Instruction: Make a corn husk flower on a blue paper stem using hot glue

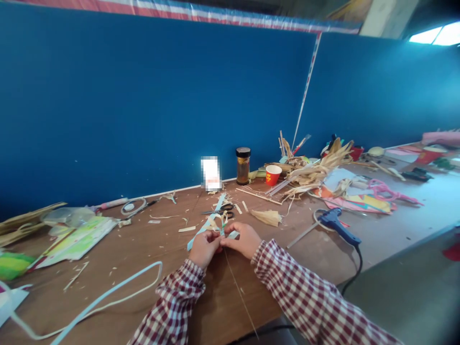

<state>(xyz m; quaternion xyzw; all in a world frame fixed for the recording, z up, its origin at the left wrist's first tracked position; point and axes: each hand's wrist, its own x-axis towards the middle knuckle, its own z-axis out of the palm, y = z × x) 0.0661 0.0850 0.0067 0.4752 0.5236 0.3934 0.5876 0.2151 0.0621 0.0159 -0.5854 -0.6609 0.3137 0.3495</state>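
Note:
My left hand (204, 250) and my right hand (246, 238) meet over the table, thumbs and fingertips closed together on a small bundle of looped pale husk strips (215, 222). A bit of green and light blue shows at the bundle's base; the fingers partly hide it. From between the hands a thin thread (235, 282) runs down toward the table's front edge. A light blue strip (196, 239) lies just beyond my left hand. Dark-handled scissors (227, 208) rest behind the bundle, and a loose piece of corn husk (266, 217) is beyond my right hand.
A blue glue gun (336, 225) with a cord lies to the right. Along the blue partition stand a dark-lidded jar (243, 166), a red paper cup (273, 176) and a pile of dried husks (316, 170). A light blue-white cord (108, 302) loops at front left.

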